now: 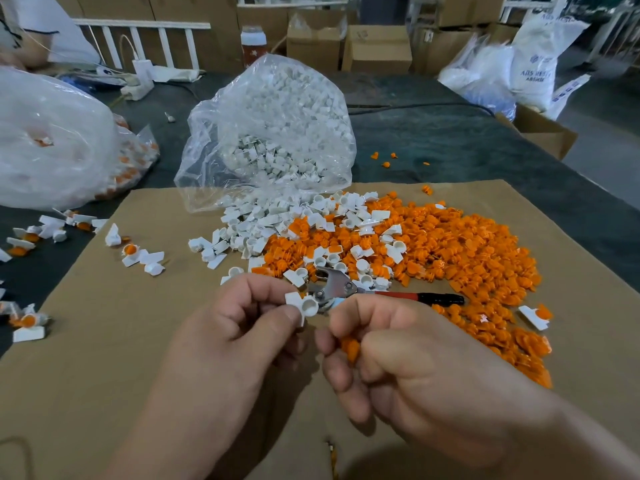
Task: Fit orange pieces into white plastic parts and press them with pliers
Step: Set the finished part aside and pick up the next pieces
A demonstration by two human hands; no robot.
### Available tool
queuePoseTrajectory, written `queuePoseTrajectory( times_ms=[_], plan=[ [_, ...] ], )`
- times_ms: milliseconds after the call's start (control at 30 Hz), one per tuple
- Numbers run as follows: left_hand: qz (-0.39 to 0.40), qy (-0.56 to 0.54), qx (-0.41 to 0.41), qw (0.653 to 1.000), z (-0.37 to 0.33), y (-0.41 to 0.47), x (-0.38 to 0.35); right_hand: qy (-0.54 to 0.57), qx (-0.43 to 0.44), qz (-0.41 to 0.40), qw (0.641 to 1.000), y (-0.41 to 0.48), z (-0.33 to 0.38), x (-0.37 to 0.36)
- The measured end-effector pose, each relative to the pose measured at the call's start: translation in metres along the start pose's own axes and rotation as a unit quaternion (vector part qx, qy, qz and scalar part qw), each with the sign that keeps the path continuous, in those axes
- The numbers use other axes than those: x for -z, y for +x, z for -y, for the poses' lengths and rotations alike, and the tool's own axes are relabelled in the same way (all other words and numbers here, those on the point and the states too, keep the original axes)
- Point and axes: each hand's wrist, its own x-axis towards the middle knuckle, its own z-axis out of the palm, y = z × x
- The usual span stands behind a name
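My left hand (242,323) pinches a white plastic part (304,305) with its round cup facing up. Just to its right, my right hand (391,358) curls around an orange piece (351,348), held close to the white part but apart from it. Pliers (349,289) with a red and black handle lie on the cardboard sheet (121,358) right behind both hands. A big heap of orange pieces (467,251) spreads to the right, with loose white parts (263,226) mixed in at its left.
A clear bag of white parts (273,133) stands open behind the heaps. Another clear bag (52,140) sits at the far left. Fitted white-and-orange parts (27,323) lie scattered at the left edge. Cardboard boxes (377,46) and white sacks (533,64) line the back.
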Motion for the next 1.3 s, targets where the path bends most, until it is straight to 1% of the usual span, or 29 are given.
queuePoseTrajectory(
  times_ms=[67, 133, 300, 367, 400, 433, 467, 500, 533, 567, 600, 633, 667, 733, 767, 833, 900, 1000, 1133, 1233, 1300],
  plan=[
    [-0.007, -0.071, 0.029, 0.997, 0.000, 0.001, -0.001, 0.076, 0.020, -0.012, 0.997, 0.003, -0.001, 0.003],
    [-0.010, -0.120, 0.050, 0.991, -0.001, 0.001, -0.002, 0.141, 0.025, -0.010, 0.990, 0.005, 0.000, 0.003],
    [-0.005, -0.155, 0.080, 0.985, -0.004, 0.000, 0.000, 0.161, 0.023, -0.022, 0.986, 0.004, 0.002, 0.003],
    [0.001, -0.151, 0.078, 0.986, -0.006, -0.001, 0.000, 0.154, 0.021, -0.036, 0.987, 0.004, 0.003, 0.004],
    [0.006, -0.142, 0.075, 0.987, -0.007, -0.001, 0.000, 0.129, 0.025, -0.050, 0.990, 0.004, 0.003, 0.004],
    [0.013, -0.130, 0.072, 0.989, -0.007, 0.000, -0.001, 0.079, 0.039, -0.074, 0.993, 0.003, 0.002, 0.003],
    [0.015, -0.118, 0.069, 0.991, -0.007, 0.000, -0.001, -0.003, 0.063, -0.105, 0.993, 0.003, 0.000, 0.001],
    [0.014, -0.109, 0.069, 0.992, -0.007, 0.000, -0.001, -0.111, 0.097, -0.142, 0.979, 0.002, -0.002, 0.000],
    [0.009, -0.105, 0.072, 0.992, -0.007, 0.000, -0.001, -0.227, 0.135, -0.182, 0.947, -0.001, -0.003, -0.002],
    [0.007, -0.101, 0.077, 0.992, -0.007, 0.001, 0.000, -0.326, 0.177, -0.213, 0.904, -0.003, -0.003, -0.002],
    [0.008, -0.098, 0.085, 0.991, -0.006, 0.001, 0.001, -0.394, 0.215, -0.231, 0.863, -0.005, -0.003, -0.002],
    [0.012, -0.096, 0.093, 0.991, -0.006, 0.001, 0.001, -0.431, 0.242, -0.236, 0.837, -0.006, -0.003, -0.003],
    [0.019, -0.093, 0.102, 0.990, -0.006, 0.001, 0.001, -0.440, 0.259, -0.233, 0.828, -0.007, -0.003, -0.004],
    [0.034, -0.099, 0.114, 0.988, -0.006, -0.001, 0.000, -0.447, 0.271, -0.215, 0.825, -0.007, -0.004, -0.005],
    [0.037, -0.101, 0.114, 0.988, -0.006, -0.002, -0.001, -0.465, 0.278, -0.207, 0.815, -0.006, -0.005, -0.006],
    [0.035, -0.084, 0.100, 0.991, -0.005, -0.003, -0.003, -0.509, 0.289, -0.193, 0.787, -0.005, -0.005, -0.007],
    [0.036, -0.053, 0.074, 0.995, -0.005, -0.004, -0.003, -0.534, 0.293, -0.183, 0.772, -0.003, -0.005, -0.007],
    [0.039, -0.024, 0.043, 0.998, -0.007, -0.005, -0.001, -0.540, 0.301, -0.183, 0.764, -0.002, -0.005, -0.006],
    [0.048, 0.009, 0.007, 0.999, -0.009, -0.008, -0.003, -0.552, 0.325, -0.184, 0.745, -0.001, -0.006, -0.005],
    [0.047, 0.010, 0.007, 0.999, -0.008, -0.009, -0.002, -0.556, 0.335, -0.182, 0.739, -0.001, -0.006, -0.005],
    [0.048, -0.005, 0.022, 0.999, -0.007, -0.008, -0.001, -0.562, 0.348, -0.180, 0.729, -0.002, -0.006, -0.005]
  ],
)
